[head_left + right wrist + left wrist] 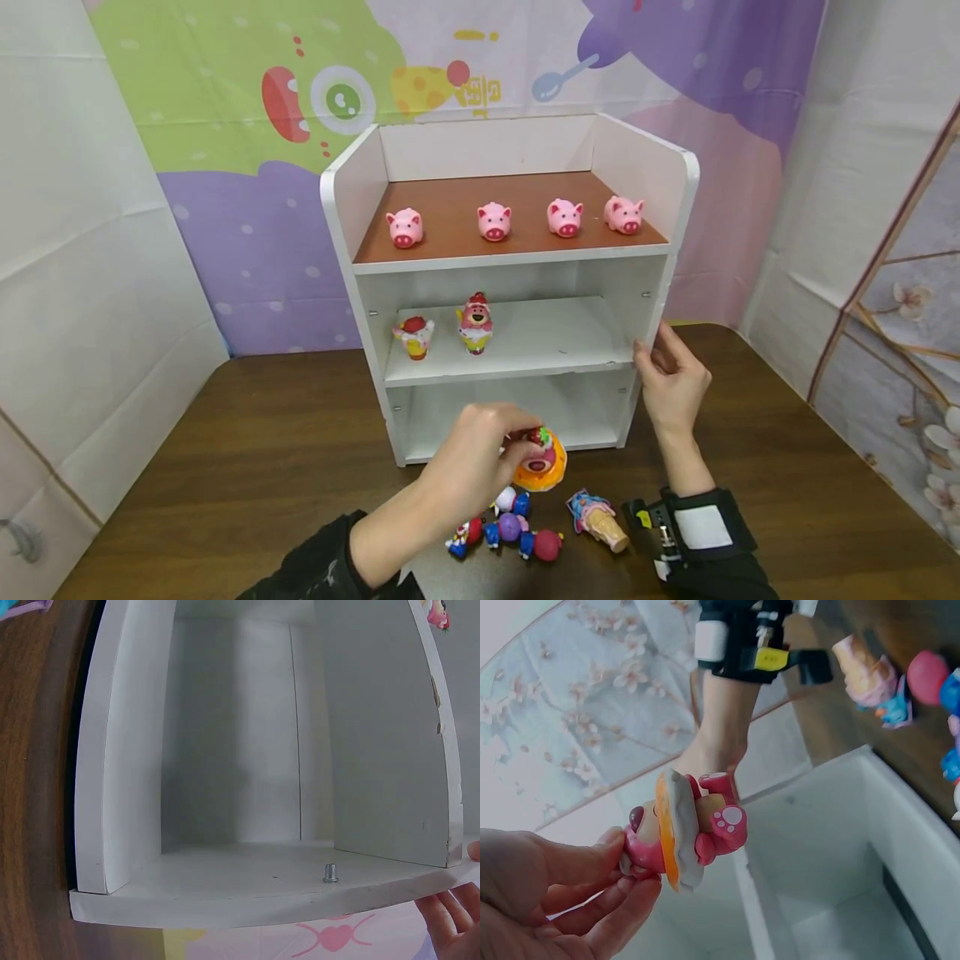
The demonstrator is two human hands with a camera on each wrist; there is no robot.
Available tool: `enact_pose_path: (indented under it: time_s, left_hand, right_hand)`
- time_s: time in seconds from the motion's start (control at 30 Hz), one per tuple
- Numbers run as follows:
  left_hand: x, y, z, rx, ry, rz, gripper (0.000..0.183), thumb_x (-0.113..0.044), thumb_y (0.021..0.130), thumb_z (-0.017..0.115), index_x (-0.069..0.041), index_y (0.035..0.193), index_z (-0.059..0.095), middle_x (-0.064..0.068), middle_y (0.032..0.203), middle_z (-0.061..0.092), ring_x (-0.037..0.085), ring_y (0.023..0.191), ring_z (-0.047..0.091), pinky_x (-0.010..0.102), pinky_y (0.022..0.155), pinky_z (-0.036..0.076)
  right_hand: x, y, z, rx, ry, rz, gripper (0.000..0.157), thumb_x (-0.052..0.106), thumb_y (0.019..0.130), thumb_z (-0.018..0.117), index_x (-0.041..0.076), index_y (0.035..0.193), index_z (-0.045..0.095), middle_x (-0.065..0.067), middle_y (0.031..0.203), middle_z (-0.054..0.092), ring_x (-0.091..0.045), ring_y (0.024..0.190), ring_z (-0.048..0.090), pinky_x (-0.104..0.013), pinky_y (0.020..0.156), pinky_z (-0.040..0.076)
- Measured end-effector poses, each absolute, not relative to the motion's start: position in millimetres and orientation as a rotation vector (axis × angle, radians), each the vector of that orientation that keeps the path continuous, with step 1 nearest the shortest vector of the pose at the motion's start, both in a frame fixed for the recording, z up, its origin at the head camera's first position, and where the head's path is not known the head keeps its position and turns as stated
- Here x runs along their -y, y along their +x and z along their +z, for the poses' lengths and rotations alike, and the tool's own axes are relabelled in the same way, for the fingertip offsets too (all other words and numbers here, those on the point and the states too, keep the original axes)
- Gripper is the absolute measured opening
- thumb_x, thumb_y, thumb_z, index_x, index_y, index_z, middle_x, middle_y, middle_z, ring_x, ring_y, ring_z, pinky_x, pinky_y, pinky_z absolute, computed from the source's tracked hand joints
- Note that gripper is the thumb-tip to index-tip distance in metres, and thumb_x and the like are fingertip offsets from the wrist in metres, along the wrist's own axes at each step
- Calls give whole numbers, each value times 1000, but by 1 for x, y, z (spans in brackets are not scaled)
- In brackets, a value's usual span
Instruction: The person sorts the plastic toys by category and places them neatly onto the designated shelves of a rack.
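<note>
In the head view my left hand (468, 458) pinches a pink bear figurine (537, 465) that wears an orange and white ring. The left wrist view shows thumb and fingers on its head, its pink feet (729, 819) pointing away. Behind it stands a small white shelf unit (487, 150). My right hand (675, 387) grips the unit's right side panel (247, 909) near the middle board, thumb in front and fingers around the outside. On the middle board (551, 333) stand a bear figurine (476, 323) with a red top and a red-topped white and yellow figurine (416, 337).
Several pink pig figurines (494, 222) line the brown top board (450, 188). On the wooden table (285, 433), in front of the unit, lie several small blue, red and purple figurines (510, 527) and an ice-cream-cone figurine (597, 520). A metal shelf peg (331, 873) sticks out of the side panel.
</note>
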State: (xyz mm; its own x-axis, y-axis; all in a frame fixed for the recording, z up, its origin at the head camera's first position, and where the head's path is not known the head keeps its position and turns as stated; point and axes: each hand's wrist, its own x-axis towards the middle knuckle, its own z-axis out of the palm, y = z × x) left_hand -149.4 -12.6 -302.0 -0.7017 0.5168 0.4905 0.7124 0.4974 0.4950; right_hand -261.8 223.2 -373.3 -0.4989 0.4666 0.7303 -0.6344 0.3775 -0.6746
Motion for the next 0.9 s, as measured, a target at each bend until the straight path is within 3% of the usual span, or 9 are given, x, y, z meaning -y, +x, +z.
enact_pose_path:
  time_s: [0.17,0.4,0.9]
  left_hand:
    - [7,-159,-287,2411,-1013,-933,11,-3,76,65,0,86,68,9,75,66,9,64,53,22,54,50]
    - [0,-177,-266,2454,-938,-901,15,-3,78,63,3,90,67,12,82,69,15,74,58,29,63,55]
    - [-12,-218,-249,2550,-817,-810,14,-3,80,61,2,91,68,13,87,68,17,77,57,29,69,55]
  right_hand:
    - [-224,-261,-373,1606,158,1352,37,-1,72,64,3,109,63,-24,103,63,-4,74,59,-6,61,46]
    - [-224,-263,-374,1600,158,1355,37,-2,72,64,3,109,63,-24,101,63,-3,73,59,-6,61,46]
    - [-223,-261,-373,1601,169,1357,38,-2,72,65,3,110,62,-26,98,63,-5,74,59,-7,61,47]
